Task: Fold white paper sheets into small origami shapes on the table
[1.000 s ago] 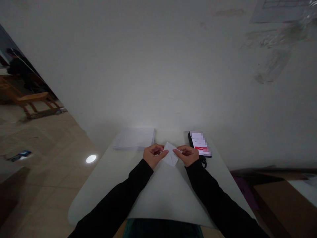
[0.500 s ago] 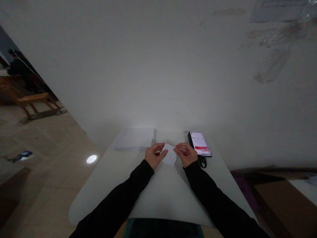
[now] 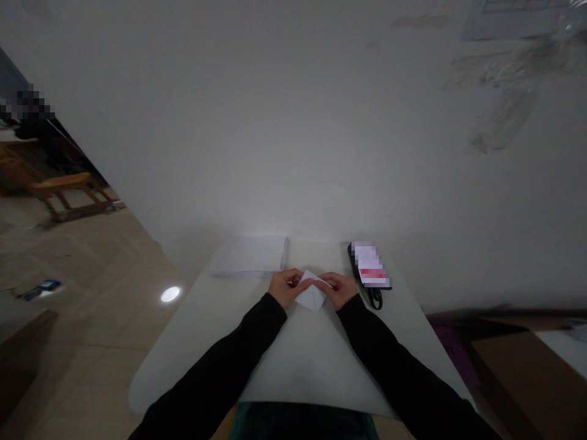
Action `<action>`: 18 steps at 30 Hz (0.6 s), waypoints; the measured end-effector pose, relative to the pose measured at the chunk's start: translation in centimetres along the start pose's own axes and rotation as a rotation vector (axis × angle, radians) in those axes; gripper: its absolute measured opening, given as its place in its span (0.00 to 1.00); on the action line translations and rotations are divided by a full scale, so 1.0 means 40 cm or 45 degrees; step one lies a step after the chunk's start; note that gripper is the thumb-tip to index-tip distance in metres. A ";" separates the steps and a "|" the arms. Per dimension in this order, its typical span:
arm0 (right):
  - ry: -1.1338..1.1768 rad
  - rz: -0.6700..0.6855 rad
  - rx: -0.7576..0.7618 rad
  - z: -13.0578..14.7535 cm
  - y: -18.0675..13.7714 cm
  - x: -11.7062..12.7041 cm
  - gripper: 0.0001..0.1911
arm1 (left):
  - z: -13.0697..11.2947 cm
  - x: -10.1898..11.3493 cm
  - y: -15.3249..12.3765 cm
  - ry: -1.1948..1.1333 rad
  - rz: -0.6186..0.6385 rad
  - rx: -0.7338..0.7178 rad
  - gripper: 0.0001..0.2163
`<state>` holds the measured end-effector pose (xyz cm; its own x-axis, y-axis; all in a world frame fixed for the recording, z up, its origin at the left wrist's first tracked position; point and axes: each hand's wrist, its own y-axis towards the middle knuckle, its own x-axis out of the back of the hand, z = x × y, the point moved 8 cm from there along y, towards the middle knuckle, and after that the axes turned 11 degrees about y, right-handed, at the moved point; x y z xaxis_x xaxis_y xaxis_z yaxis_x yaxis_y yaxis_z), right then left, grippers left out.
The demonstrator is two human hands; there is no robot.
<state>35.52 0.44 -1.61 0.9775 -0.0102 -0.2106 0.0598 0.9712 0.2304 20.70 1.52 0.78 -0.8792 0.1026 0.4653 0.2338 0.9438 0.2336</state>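
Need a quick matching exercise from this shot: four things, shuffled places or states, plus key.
Things:
1. Folded paper
2. Paper stack
3. Phone
4. Wooden chair

Places or states:
A. Lit screen, to the right of both hands
B. On the floor, far left of the picture
C. Between the left hand and right hand, held by both
D. Lying on the white table, toward its far left

Pairs: 1-C, 2-D, 3-A, 4-B
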 end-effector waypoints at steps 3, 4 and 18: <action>-0.020 -0.068 0.041 0.000 0.003 0.018 0.13 | -0.013 -0.007 -0.004 -0.032 0.059 -0.016 0.16; -0.026 -0.086 0.047 0.001 0.004 0.024 0.13 | -0.014 -0.010 -0.005 -0.058 0.079 -0.008 0.17; -0.095 0.042 0.031 -0.004 0.011 0.010 0.14 | 0.015 -0.041 -0.002 -0.348 0.278 0.181 0.16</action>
<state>35.90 0.89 -1.77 0.9914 0.0029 -0.1312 0.0315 0.9653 0.2592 21.86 1.47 -0.53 -0.8977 0.3682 0.2419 0.3850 0.9226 0.0243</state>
